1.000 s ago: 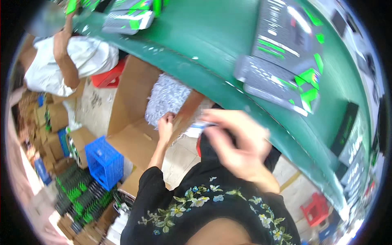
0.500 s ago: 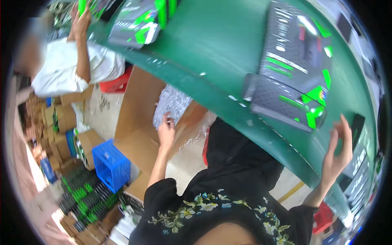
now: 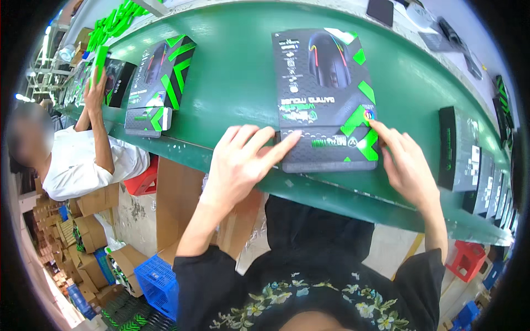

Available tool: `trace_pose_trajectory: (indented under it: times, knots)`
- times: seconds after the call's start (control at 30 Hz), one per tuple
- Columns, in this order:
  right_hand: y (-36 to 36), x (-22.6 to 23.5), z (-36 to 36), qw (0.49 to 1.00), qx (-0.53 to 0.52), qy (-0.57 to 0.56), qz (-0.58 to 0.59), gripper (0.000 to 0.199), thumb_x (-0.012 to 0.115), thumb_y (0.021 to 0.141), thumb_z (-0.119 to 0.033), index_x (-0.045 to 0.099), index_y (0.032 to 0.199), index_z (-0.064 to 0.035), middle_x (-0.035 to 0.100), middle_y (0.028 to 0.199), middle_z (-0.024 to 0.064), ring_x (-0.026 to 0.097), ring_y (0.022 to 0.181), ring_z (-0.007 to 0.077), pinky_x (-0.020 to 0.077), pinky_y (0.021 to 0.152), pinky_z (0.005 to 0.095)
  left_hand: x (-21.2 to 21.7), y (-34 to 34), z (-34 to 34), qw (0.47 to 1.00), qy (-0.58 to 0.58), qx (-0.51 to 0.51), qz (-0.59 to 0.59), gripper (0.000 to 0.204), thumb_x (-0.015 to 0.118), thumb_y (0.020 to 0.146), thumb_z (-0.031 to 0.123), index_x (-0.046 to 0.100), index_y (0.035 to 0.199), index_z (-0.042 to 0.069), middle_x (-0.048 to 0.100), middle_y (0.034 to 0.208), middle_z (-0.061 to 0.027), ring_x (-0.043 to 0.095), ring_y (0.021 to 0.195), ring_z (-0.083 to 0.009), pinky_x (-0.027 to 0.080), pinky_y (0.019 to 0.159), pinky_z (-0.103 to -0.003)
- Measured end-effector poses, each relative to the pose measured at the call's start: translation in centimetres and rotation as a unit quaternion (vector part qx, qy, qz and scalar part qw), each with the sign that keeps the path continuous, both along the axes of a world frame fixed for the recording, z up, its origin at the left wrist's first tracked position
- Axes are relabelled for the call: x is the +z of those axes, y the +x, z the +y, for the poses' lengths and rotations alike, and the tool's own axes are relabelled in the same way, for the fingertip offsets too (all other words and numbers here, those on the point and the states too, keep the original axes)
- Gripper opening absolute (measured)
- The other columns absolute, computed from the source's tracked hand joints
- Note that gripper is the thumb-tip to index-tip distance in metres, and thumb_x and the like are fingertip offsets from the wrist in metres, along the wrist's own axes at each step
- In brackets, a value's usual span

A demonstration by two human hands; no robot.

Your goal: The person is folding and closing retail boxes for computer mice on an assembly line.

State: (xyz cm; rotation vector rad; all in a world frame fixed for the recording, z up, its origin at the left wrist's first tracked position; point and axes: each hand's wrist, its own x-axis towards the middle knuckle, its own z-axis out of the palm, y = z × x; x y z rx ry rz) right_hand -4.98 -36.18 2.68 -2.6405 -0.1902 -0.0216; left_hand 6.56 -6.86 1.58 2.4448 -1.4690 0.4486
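A flat black-and-green box (image 3: 324,94) with a mouse pictured on it lies on the green conveyor belt (image 3: 237,66) in front of me. My left hand (image 3: 243,160) rests with spread fingers on the box's near left corner and front flap. My right hand (image 3: 406,163) touches the near right corner with its fingertips. Neither hand lifts the box off the belt.
A second box of the same kind (image 3: 157,83) lies further left on the belt, near a co-worker in a white shirt (image 3: 88,160) reaching up. A row of upright black boxes (image 3: 480,165) stands at the right. Cardboard cartons (image 3: 182,204) and a blue crate (image 3: 157,281) sit below.
My view has swung up onto the belt. Both hands have come onto the box in front of me: the left from down by the cartons, the right from the belt's right edge.
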Motion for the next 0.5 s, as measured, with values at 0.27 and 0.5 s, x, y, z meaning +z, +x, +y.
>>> trace_pose_trajectory:
  times: [0.27, 0.5]
  knots:
    - [2.3, 2.3, -2.3, 0.970, 0.038, 0.235, 0.057, 0.051, 0.050, 0.075, 0.011, 0.060, 0.123, -0.0022, 0.067, 0.112, 0.0163, 0.065, 0.087, 0.0286, 0.0504, 0.080, 0.0374, 1.6, 3.2, -1.0, 0.962, -0.147, -0.060, 0.224, 0.055, 0.079, 0.050, 0.004, 0.076, 0.103, 0.016, 0.060, 0.093, -0.0044, 0.059, 0.087, -0.0205, 0.045, 0.074, -0.034]
    - [6.3, 6.4, -3.3, 0.890, 0.097, 0.439, -0.078, 0.041, 0.063, 0.090, -0.013, 0.056, 0.125, 0.0060, 0.061, 0.105, 0.0062, 0.054, 0.102, 0.0139, 0.0407, 0.093, 0.0296, 3.9, 3.8, -1.0, 0.697, -0.497, -0.126, 0.501, 0.046, 0.076, 0.084, 0.031, 0.063, 0.113, -0.002, 0.060, 0.119, -0.0159, 0.058, 0.111, -0.0197, 0.045, 0.095, -0.035]
